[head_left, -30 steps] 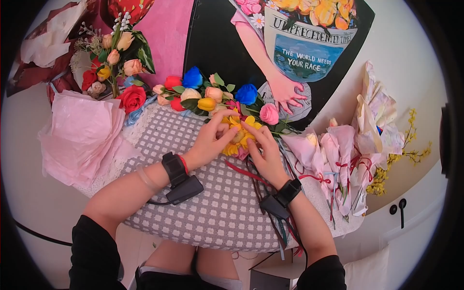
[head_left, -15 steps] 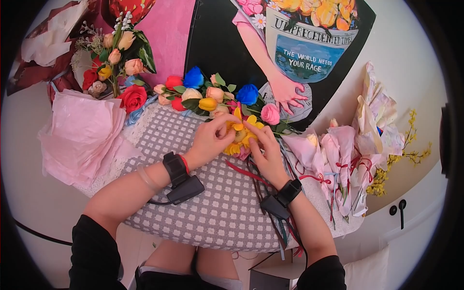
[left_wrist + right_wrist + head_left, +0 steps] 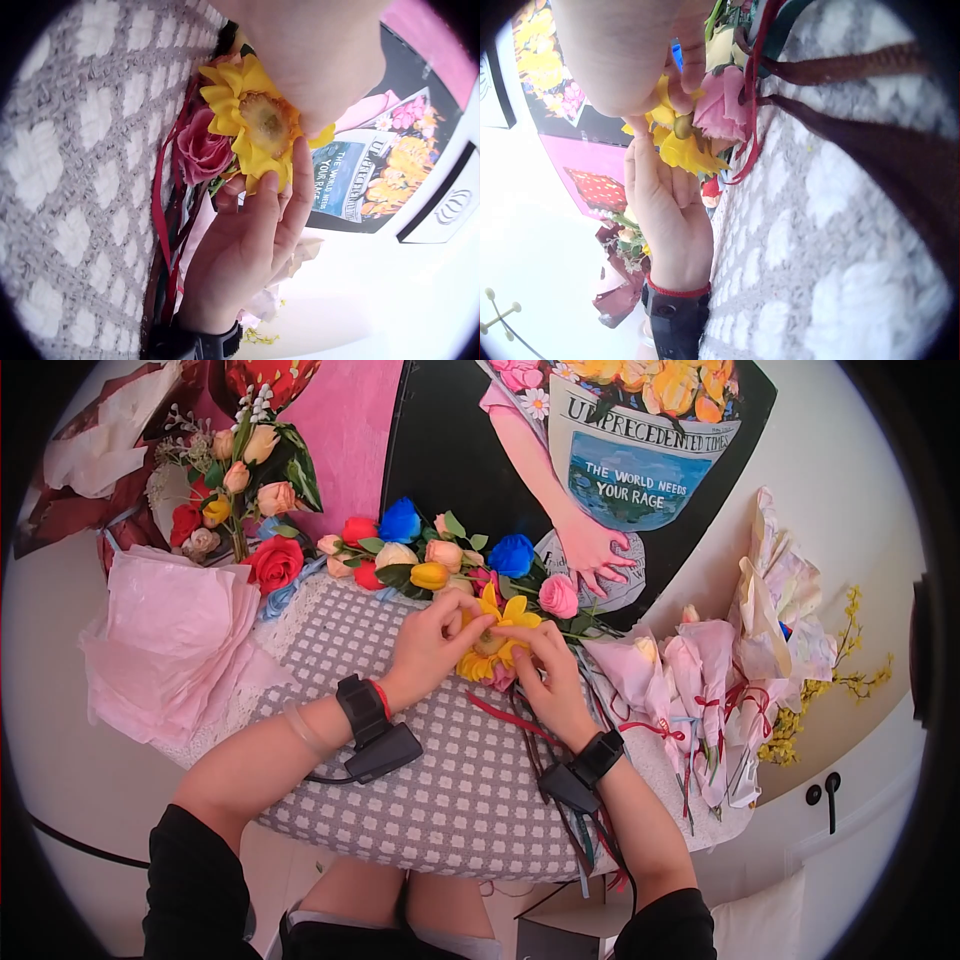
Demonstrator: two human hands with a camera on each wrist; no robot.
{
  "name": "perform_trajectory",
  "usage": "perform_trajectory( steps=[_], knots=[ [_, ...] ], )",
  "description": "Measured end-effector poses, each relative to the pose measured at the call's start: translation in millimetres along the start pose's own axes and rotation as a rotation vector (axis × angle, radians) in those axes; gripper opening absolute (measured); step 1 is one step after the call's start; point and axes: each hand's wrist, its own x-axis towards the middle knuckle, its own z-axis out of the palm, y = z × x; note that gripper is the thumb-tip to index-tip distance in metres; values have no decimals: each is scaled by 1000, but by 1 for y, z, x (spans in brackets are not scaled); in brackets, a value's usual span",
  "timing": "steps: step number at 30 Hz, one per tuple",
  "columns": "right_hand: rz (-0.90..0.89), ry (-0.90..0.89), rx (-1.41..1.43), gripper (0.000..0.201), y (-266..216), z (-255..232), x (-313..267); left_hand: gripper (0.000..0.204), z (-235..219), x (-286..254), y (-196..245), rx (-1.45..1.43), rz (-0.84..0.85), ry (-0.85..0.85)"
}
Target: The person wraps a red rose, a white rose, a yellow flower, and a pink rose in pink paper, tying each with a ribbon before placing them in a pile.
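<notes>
A yellow sunflower [image 3: 490, 643] faces up between both hands, its pale centre showing in the left wrist view [image 3: 266, 124]. The left hand [image 3: 432, 643] pinches petals on the flower's left side, thumb against forefinger. From the other side the right hand [image 3: 548, 672] holds the petals, its forefinger reaching across the flower toward the left fingertips. Under the sunflower lies a pink rose [image 3: 204, 146], seen also in the right wrist view [image 3: 721, 105]. Red ribbon [image 3: 161, 202] hangs beside the rose. The stems are mostly hidden.
Loose roses and tulips [image 3: 430, 574] lie along the table's back edge. Pink wrapping sheets [image 3: 165, 645] are stacked at the left. Several small wrapped bouquets [image 3: 700, 700] lie at the right, and a painted board [image 3: 470, 450] stands behind.
The left fingers have shifted slightly down along the petals, and the upper petals are more exposed. The right forefinger has moved in across the flower.
</notes>
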Motion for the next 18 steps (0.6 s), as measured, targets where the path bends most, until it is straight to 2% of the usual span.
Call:
perform_trajectory(
  steps=[6, 11, 18],
  knots=[
    [40, 3, 26, 33, -2, 0, 0, 13, -1, 0, 4, -4, 15, -6],
    [66, 2, 71, 37, 3, 2, -1, 25, -1, -2, 0, -27, -8, -122],
    [94, -14, 82, 39, 5, 3, -2, 27, -1, -2, 0, -48, -49, -147]
  ],
)
